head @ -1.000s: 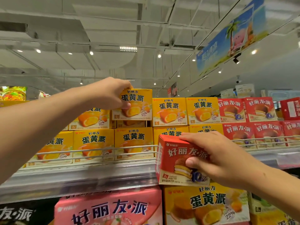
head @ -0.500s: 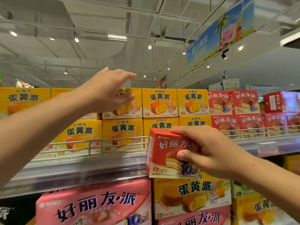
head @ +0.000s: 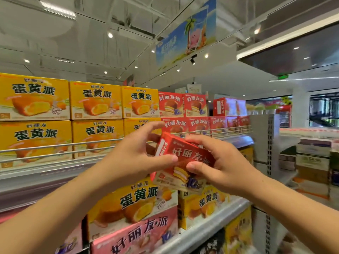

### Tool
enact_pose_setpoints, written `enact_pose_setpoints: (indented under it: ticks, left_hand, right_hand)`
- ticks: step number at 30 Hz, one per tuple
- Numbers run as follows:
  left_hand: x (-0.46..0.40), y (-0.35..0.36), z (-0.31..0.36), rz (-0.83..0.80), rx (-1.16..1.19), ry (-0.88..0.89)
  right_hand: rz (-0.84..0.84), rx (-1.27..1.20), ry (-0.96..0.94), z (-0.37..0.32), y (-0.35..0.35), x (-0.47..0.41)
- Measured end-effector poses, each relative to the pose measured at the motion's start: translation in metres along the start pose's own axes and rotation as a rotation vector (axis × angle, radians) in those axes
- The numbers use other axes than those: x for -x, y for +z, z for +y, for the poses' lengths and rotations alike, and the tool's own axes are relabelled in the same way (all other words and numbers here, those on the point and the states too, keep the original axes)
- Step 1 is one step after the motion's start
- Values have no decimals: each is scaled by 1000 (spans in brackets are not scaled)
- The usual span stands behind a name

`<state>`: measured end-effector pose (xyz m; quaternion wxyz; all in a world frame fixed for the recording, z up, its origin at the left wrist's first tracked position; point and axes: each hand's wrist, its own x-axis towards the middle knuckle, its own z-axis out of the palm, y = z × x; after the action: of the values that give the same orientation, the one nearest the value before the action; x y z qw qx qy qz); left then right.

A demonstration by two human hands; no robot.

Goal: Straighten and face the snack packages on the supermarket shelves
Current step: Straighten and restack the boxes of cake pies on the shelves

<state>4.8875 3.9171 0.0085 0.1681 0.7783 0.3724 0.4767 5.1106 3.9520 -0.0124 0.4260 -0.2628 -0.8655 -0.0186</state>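
Observation:
A small red snack box (head: 183,158) is held tilted in front of the shelves, its printed front toward me. My right hand (head: 223,165) grips its right side, thumb on the front. My left hand (head: 134,154) pinches its left edge, thumb on the front and fingers arched over the top. On the upper shelf stand two stacked rows of yellow boxes (head: 95,101) and, to their right, matching red boxes (head: 170,104) facing out. One red box (head: 224,107) further right shows its side.
A wire rail (head: 55,149) runs along the upper shelf's front. The shelf below carries yellow boxes (head: 135,204) stacked on pink boxes (head: 139,233). A white perforated upright (head: 269,143) ends the shelving on the right, with an aisle and other displays beyond.
My left hand left the yellow box on the top row and came down onto the red box. The box has tilted, and my view has swung right along the shelf.

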Motion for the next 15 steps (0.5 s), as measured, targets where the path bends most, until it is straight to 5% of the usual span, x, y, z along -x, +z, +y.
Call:
enact_pose_setpoints:
  ticks: [15]
  left_hand:
    - [-141,160,7,-1,-359,105]
  right_hand:
    - [53,-49,-75,225,-99,40]
